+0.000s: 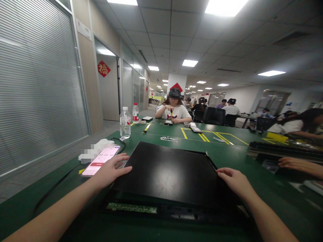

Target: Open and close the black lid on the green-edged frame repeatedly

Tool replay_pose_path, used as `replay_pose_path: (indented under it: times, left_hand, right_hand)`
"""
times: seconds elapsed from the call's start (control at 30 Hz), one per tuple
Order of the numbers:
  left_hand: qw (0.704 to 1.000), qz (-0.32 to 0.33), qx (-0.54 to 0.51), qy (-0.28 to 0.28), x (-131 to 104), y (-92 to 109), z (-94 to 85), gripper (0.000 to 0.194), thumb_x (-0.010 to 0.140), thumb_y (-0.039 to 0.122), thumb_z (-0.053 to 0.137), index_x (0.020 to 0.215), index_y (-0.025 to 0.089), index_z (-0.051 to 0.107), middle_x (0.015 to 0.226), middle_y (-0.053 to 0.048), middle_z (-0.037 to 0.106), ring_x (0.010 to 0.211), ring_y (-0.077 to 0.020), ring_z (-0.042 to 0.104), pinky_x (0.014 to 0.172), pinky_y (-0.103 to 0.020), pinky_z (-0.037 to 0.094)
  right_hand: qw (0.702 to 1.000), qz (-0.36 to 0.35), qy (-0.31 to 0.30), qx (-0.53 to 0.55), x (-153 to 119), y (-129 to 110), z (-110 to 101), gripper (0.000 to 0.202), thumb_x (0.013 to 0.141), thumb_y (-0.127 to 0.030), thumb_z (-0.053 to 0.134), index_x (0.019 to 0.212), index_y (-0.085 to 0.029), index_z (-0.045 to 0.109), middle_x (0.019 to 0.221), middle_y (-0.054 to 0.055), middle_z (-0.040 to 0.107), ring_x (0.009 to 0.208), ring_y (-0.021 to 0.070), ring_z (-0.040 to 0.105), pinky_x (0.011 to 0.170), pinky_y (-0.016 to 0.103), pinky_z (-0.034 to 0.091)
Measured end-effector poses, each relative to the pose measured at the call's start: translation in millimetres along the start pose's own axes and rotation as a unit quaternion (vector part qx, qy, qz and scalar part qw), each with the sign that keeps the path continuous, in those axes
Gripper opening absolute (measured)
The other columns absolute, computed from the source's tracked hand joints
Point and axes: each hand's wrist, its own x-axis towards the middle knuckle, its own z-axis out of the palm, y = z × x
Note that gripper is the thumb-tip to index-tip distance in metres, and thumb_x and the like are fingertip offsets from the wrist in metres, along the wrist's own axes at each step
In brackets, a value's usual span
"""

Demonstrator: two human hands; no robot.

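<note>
Both hands now on the black panel [169,173] lying flat mid-counter [227,151], left hand [111,169] and right hand [233,181] with fingers spread flat on its side edges, apparently seating it; next likely calls for even pressure.

Big black panel [169,174] looks like smooth plastic or glass w/ semi-gloss sheen, ceiling light reflected as soft blur near its middle; strip along its near edge [131,208] is a green circuit board, matt, w/ small metallic bits. Tabletop [227,151] has a dark green matt mat, smooth, w/ yellow painted or taped lines; phone [101,160] has a glossy lit glass screen, cable [50,190] beside it black rubbery matt. Water bottle [125,122] is clear thin plastic, shiny, and the wall at left has fine-ribbed matt grey blinds [37,84] behind glass.
</note>
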Motion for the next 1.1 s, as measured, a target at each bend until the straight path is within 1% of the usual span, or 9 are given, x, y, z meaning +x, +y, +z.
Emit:
replay_pose_path:
  times: [0.03,0.1,0.2,0.3,0.43,0.5,0.7,0.93,1.1]
  left_hand:
    - [0.999,0.011,0.032,0.006,2,-4,-0.7,0.057,0.054,0.043,0.075,0.102,0.015,0.065,0.138,-0.015,0.042,0.124,-0.0312,0.041,0.104,-0.04,0.032]
    - [0.996,0.027,0.085,-0.007,5,-12,-1.6,0.057,0.055,0.046,0.072,0.103,0.016,0.065,0.137,-0.014,0.044,0.124,-0.0314,0.042,0.103,-0.042,0.033]
    - [0.99,0.031,0.135,-0.01,5,-17,-1.8,0.059,0.055,0.05,0.07,0.103,0.015,0.065,0.135,-0.014,0.045,0.121,-0.0328,0.045,0.1,-0.043,0.037]
    - [0.98,0.028,0.194,-0.025,3,-14,-1.6,0.061,0.057,0.051,0.067,0.105,0.014,0.064,0.136,-0.015,0.044,0.121,-0.0328,0.044,0.099,-0.042,0.038]
    - [0.953,0.031,0.296,-0.055,0,-7,-1.6,0.063,0.061,0.053,0.062,0.109,0.013,0.062,0.136,-0.015,0.044,0.123,-0.0327,0.042,0.102,-0.041,0.034]
    - [0.943,0.032,0.325,-0.063,-1,-4,-1.4,0.063,0.063,0.054,0.06,0.111,0.013,0.061,0.136,-0.015,0.043,0.123,-0.0327,0.041,0.103,-0.041,0.032]
    - [0.932,0.037,0.351,-0.079,-1,-4,-1.7,0.064,0.067,0.054,0.057,0.115,0.011,0.058,0.137,-0.015,0.042,0.123,-0.0307,0.041,0.103,-0.041,0.03]
    - [0.928,0.041,0.36,-0.088,-2,-2,-2.1,0.065,0.068,0.055,0.055,0.116,0.011,0.058,0.137,-0.015,0.042,0.123,-0.0315,0.041,0.103,-0.041,0.03]
    - [0.926,0.045,0.365,-0.086,-2,-5,-3.8,0.065,0.068,0.056,0.056,0.116,0.013,0.058,0.136,-0.014,0.044,0.121,-0.0314,0.043,0.103,-0.042,0.031]
  right_hand:
    - [1.0,0.0,0.001,0.004,0,0,0,0.028,0.067,-0.038,0.052,0.081,-0.024,0.072,0.081,0.002,0.071,0.08,0.0208,0.063,0.07,0.027,0.043]
    - [1.0,0.002,0.0,0.007,0,0,0,0.028,0.067,-0.038,0.052,0.082,-0.024,0.072,0.082,0.002,0.071,0.08,0.021,0.063,0.07,0.028,0.043]
    - [1.0,0.008,-0.006,0.01,1,2,1,0.028,0.067,-0.038,0.052,0.083,-0.024,0.071,0.084,0.002,0.071,0.083,0.0215,0.062,0.072,0.028,0.042]
    - [1.0,0.014,-0.011,0.021,3,4,1,0.028,0.067,-0.038,0.053,0.084,-0.025,0.071,0.085,0.002,0.071,0.085,0.0218,0.062,0.074,0.029,0.042]
    - [0.998,0.023,-0.018,0.049,6,9,3,0.028,0.066,-0.037,0.054,0.084,-0.023,0.071,0.086,0.003,0.071,0.083,0.0218,0.062,0.07,0.028,0.043]
    - [0.998,0.025,-0.018,0.057,8,12,4,0.028,0.065,-0.037,0.055,0.084,-0.023,0.072,0.086,0.004,0.071,0.083,0.0221,0.062,0.069,0.027,0.044]
    - [0.997,0.021,-0.027,0.074,11,16,7,0.031,0.066,-0.037,0.054,0.086,-0.021,0.071,0.087,0.005,0.07,0.083,0.0221,0.062,0.069,0.028,0.044]
    - [0.999,0.023,-0.024,0.041,7,8,4,0.03,0.066,-0.037,0.053,0.084,-0.022,0.071,0.084,0.004,0.071,0.081,0.0216,0.061,0.072,0.029,0.042]
    - [0.999,0.023,-0.017,0.038,4,5,5,0.029,0.065,-0.037,0.053,0.083,-0.023,0.072,0.082,0.003,0.071,0.078,0.0206,0.062,0.07,0.028,0.042]
